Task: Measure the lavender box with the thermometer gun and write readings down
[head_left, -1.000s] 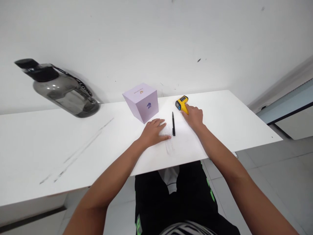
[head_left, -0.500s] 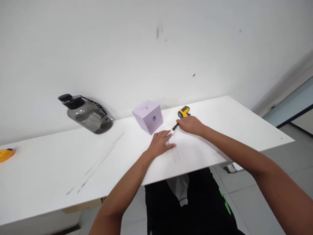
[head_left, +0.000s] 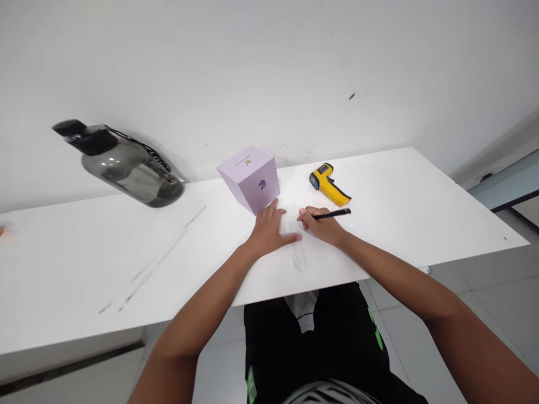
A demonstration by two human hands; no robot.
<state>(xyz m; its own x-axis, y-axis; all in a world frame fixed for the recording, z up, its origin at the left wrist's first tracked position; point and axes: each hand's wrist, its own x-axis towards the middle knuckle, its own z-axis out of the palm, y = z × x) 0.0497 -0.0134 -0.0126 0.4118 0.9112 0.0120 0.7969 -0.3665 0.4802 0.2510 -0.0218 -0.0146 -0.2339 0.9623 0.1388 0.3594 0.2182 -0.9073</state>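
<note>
My right hand (head_left: 322, 224) grips a black pen (head_left: 332, 214) in a writing hold, with the pen's far end pointing right. My left hand (head_left: 269, 229) lies flat with fingers and thumb spread, its fingertips close to the front of a lilac box (head_left: 257, 182). Between the hands and just below them is a thin, pale, partly see-through strip (head_left: 300, 259); my left thumb is at its upper part. Whether it is paper or plastic I cannot tell. A yellow and black infrared thermometer gun (head_left: 330, 185) lies just beyond my right hand.
A grey see-through water bottle (head_left: 135, 173) with a black lid and strap stands at the left by the wall. The white tabletop (head_left: 168, 280) carries dark streaks at left. Its front edge runs just above my lap.
The pen has swung round in my right hand, from pointing down-left to a writing hold. My left hand stays spread on the table. The view has shifted slightly.
</note>
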